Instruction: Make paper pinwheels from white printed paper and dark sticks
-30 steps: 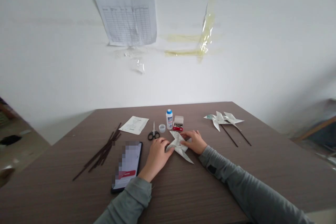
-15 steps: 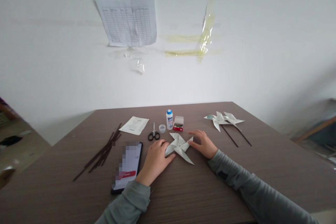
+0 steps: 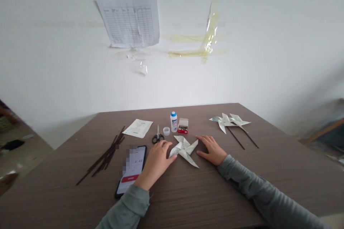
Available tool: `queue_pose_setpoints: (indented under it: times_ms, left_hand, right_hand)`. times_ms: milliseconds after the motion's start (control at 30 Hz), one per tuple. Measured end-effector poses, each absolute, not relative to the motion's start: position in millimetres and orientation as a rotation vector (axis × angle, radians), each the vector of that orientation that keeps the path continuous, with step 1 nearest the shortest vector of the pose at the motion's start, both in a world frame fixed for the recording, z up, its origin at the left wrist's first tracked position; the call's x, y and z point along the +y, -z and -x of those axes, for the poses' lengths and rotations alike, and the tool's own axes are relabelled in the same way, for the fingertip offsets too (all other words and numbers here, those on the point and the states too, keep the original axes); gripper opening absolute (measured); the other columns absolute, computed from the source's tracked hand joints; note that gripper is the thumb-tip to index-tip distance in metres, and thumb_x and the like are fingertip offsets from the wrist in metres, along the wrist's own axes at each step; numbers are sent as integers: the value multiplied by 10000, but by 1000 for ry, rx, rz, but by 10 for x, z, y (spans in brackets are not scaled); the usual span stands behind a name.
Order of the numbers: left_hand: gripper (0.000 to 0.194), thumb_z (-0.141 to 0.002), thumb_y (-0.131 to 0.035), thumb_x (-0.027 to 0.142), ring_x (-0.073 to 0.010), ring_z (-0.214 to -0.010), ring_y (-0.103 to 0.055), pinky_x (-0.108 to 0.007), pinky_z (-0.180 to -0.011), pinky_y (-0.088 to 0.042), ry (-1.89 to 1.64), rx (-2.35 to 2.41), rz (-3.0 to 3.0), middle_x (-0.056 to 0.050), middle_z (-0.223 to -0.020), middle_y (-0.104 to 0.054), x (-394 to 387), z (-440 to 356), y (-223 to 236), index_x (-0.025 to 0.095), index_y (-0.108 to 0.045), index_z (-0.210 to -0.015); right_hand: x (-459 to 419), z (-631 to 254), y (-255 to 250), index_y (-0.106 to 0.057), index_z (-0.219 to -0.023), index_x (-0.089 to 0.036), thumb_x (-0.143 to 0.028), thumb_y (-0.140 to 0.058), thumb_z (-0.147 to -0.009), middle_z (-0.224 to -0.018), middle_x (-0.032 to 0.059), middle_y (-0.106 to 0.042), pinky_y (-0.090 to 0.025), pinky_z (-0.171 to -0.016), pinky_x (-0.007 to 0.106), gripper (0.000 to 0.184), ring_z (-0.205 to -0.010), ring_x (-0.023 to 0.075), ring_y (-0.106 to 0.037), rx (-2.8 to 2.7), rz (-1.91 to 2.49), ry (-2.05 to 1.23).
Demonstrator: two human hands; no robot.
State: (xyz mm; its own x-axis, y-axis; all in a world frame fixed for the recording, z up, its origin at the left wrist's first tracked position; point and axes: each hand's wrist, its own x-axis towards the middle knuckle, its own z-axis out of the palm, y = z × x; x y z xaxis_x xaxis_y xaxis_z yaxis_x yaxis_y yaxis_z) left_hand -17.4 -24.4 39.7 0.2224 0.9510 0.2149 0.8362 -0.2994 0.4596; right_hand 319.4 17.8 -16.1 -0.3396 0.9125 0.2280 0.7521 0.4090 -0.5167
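1. Pinwheel (image 3: 184, 149), folded from printed paper, is laid on the bench (image 3: 188, 193) between the two hands.
2. Its left blade is flanked by the thumb and fingers of the left hand (image 3: 158, 157), which are held apart; whether the paper is touched cannot be told.
3. The right hand (image 3: 213, 151) is placed just beside the right blade, its thumb and fingers also spread, with nothing clamped between them.
4. For handling of this kind, the blades are probably best steadied lightly by their edges, so that the folds are not flattened and the centre is not tugged loose; an even curl should be checked across all four.
5. Just beyond, scissors (image 3: 158, 133), a small cap (image 3: 166, 131), an upright bottle (image 3: 173, 123) and an opened box (image 3: 183, 131) are set in a row.
6. To the left, a phone (image 3: 133, 168) is partly covered by the left arm; a paper sheet (image 3: 138, 128) and dark sticks (image 3: 107, 153) are laid farther out.
7. Well to the right, two other pinwheels (image 3: 224, 121) are seen, with sticks.
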Motion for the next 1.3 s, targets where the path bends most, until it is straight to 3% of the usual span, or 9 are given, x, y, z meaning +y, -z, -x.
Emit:
queue_pose_setpoints:
  times_ms: [167, 267, 400, 567, 733, 1300]
  left_hand:
    - [231, -1089, -875, 281, -388, -1422, -903, -477, -1276, -657, -713, 1785, -2211, -122, -1465, -973, -174, 514, -657, 308, -971, -1297]
    - [276, -1153, -755, 245, -374, -1434, -904, -436, -1244, -657, -562, 2019, -2187, -135, -1493, -975, -109, 791, -844, 275, -970, -1324]
    - [381, -1179, -635, 222, -415, -1418, -897, -440, -1153, -670, -398, 2403, -2097, -191, -1495, -969, -49, 1170, -999, 219, -984, -1332]
    - [421, -1164, -600, 211, -450, -1331, -895, -466, -1005, -657, -192, 2694, -1919, -229, -1404, -968, -74, 1494, -996, 218, -997, -1303]
    - [454, -1204, -548, 201, -478, -1353, -870, -510, -1058, -622, -56, 2804, -1908, -305, -1405, -937, -112, 1588, -935, 153, -996, -1264]
    - [550, -1207, -467, 162, -477, -1409, -849, -515, -1103, -591, 38, 2775, -1967, -322, -1440, -932, -76, 1606, -910, 66, -1001, -1296]
  right_hand:
    - [167, -3197, 166, -809, -1762, -278, -434, -906, -1036, -1720, 197, -824, -563, -1447, 752, 749, -1633, 509, -727, -2188, 1431, -438]
    - [160, -3198, 160, -812, -1757, -290, -422, -900, -1036, -1709, 188, -831, -572, -1435, 757, 738, -1615, 504, -737, -2188, 1426, -431]
    - [149, -3190, 134, -825, -1744, -305, -416, -907, -1042, -1700, 184, -828, -576, -1430, 747, 716, -1605, 500, -731, -2180, 1444, -428]
    - [145, -3178, 110, -825, -1751, -308, -421, -902, -1052, -1714, 184, -819, -568, -1437, 757, 712, -1609, 500, -722, -2186, 1450, -443]
    - [147, -3175, 112, -824, -1747, -289, -412, -889, -1055, -1724, 194, -820, -569, -1444, 750, 706, -1617, 502, -732, -2194, 1453, -426]
    - [158, -3179, 124, -816, -1752, -279, -430, -886, -1064, -1736, 192, -809, -547, -1468, 762, 708, -1635, 498, -720, -2207, 1458, -439]
